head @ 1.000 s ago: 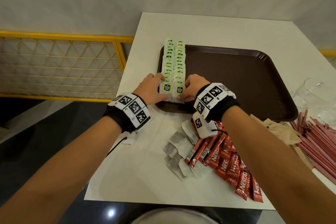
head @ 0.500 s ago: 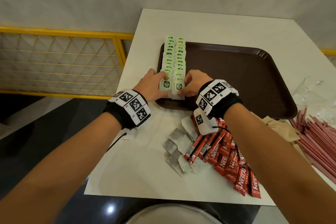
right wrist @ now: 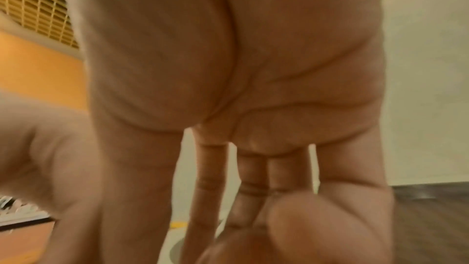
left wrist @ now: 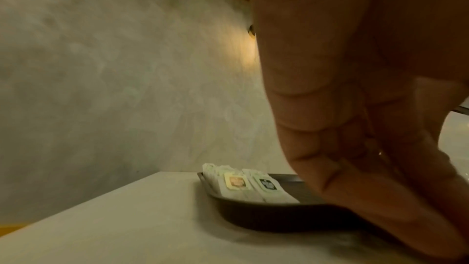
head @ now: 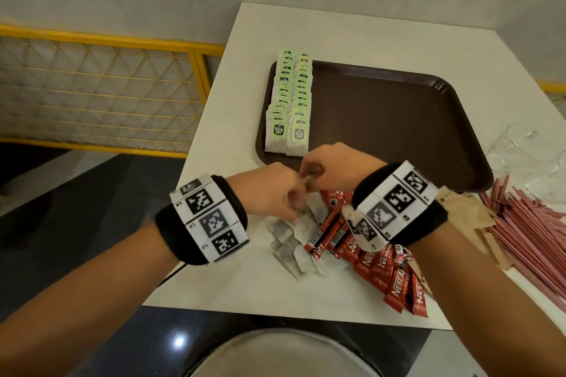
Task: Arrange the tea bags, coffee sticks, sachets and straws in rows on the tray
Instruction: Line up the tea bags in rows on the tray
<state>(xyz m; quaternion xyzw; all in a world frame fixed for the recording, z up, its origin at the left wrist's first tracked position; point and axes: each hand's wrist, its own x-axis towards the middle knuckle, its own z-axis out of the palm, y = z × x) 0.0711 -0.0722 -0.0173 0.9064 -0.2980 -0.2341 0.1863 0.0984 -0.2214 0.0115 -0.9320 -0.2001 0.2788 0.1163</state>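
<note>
Two rows of green-tagged tea bags (head: 289, 107) stand along the left side of the brown tray (head: 398, 131); the left wrist view shows them (left wrist: 253, 186) from the side. Both hands are over the loose tea bags (head: 288, 245) on the table in front of the tray. My left hand (head: 275, 193) has its fingers curled down and pinches one loose tea bag. My right hand (head: 330, 171) is beside it, thumb against fingers (right wrist: 253, 218), pinching a small pale piece that looks like a tea bag. Red coffee sticks (head: 382, 266) lie under my right wrist.
Brown paper sachets (head: 465, 217) and a heap of pink straws (head: 536, 229) lie right of the tray. Clear glasses (head: 526, 156) stand at the far right. A yellow mesh railing (head: 107, 95) runs along the left of the white table (head: 245, 278).
Both hands have left the front of the tea bag rows on the tray and drawn back to the loose tea bags on the table, fingers closing there.
</note>
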